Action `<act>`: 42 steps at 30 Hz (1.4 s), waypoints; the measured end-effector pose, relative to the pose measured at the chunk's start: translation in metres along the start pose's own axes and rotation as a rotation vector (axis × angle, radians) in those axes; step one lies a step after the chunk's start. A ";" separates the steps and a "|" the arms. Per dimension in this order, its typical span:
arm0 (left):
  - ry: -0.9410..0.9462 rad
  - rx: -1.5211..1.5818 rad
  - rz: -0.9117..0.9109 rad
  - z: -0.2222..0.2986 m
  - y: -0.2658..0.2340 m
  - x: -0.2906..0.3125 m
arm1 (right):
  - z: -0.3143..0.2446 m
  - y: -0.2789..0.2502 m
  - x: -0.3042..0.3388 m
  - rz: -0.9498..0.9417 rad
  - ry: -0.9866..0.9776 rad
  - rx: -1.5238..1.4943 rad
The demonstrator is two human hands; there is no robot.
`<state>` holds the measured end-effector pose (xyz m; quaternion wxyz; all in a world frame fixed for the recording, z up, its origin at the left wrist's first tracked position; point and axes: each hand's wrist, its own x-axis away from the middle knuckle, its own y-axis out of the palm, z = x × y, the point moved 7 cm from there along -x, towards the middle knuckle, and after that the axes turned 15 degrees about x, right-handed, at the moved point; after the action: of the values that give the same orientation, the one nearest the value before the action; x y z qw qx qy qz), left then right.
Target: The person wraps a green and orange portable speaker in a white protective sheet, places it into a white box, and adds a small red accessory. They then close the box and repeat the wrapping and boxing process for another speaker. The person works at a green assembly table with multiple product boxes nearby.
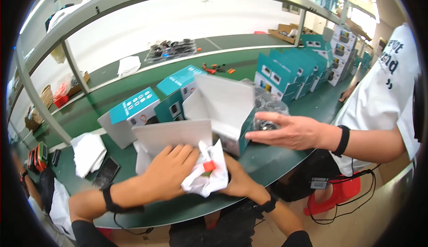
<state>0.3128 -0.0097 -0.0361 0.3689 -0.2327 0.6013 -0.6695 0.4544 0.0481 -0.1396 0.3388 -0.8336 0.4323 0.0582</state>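
Note:
Between my hands is a white wrapped packet point(214, 182), its wrapping crumpled, with a small red-orange piece on top. My right hand point(238, 178) holds it from the right side, the fingers partly hidden behind it. My left hand point(171, 169) is closed against its left side; the back of the hand shows and the thumb is hidden. Just beyond stands a box with its white lid raised point(174, 133), partly covered by my left hand. Another open teal and white box point(220, 102) is behind it to the right.
A co-worker's hand point(285, 131) reaches in from the right beside clear plastic bags point(269, 106). Teal boxes point(133, 104) stand behind, with more point(281, 75) at the right. White wrapping point(88, 153) and a phone point(107, 172) lie left. A red stool point(334, 195) is below right.

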 end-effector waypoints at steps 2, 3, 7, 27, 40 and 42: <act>0.022 -0.024 0.046 0.008 -0.009 -0.001 | -0.017 -0.017 0.011 0.050 -0.080 0.259; 0.035 -0.016 0.089 0.012 -0.019 -0.001 | -0.031 -0.030 0.018 0.045 -0.033 0.342; 0.036 0.060 0.157 0.017 -0.024 -0.004 | -0.088 -0.113 0.025 0.365 -0.135 0.377; -0.120 0.270 0.251 -0.001 -0.010 -0.012 | 0.112 -0.154 -0.125 -0.614 0.425 1.385; -0.166 0.405 0.242 0.012 -0.008 -0.007 | 0.155 -0.137 -0.143 -0.331 0.268 1.302; -0.114 0.395 0.291 0.016 -0.015 -0.006 | 0.152 -0.146 -0.142 -0.308 0.329 1.158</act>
<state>0.3252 -0.0154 -0.0177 0.5332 -0.1044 0.4643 -0.6994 0.5072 0.2956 -0.1252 0.6693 -0.5653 0.3153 -0.3646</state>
